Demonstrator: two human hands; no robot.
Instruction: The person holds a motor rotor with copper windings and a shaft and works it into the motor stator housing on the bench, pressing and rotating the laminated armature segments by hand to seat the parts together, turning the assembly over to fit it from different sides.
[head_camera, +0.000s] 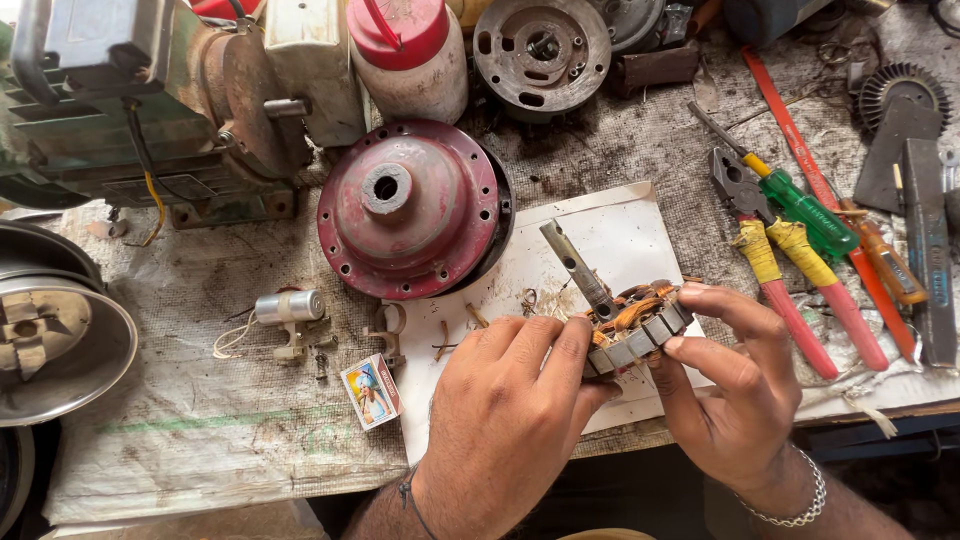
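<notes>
Both hands hold a round metal stator wound with copper wire (635, 325), its grey steel shaft (577, 270) tilted up-left, just below the red dished metal housing (410, 208). The left hand (510, 420) grips its near-left edge; the right hand (735, 390) pinches its right rim, above white paper (620, 235) on the bench (200, 400).

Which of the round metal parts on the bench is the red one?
The big domed disc mid-bench, just beyond the white paper. It is painted dull red with a centre hole; the round part behind it is bare grey metal.
</notes>
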